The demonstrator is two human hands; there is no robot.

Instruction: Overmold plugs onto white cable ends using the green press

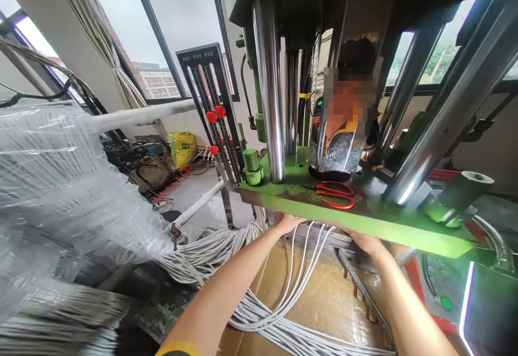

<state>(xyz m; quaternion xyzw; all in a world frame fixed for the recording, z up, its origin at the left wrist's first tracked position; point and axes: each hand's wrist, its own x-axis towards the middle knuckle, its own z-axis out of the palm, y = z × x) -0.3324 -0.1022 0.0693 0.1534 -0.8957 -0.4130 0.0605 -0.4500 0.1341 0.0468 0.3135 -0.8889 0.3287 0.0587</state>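
Both my arms reach forward under the green platen (364,213) of a vertical press. My left hand (286,222) and my right hand (366,242) go in beneath its front edge, so their fingers are hidden. Several white cables (301,269) run up between my arms into the gap under the platen and loop back down toward me. I cannot see what either hand touches.
Red-handled scissors (336,193) lie on the platen. Chrome columns (269,91) rise from it. A person is reflected in a shiny metal part (342,148). A large bundle of white cables (210,253) lies left, beside plastic-wrapped stock (60,194). A control panel (445,296) sits at right.
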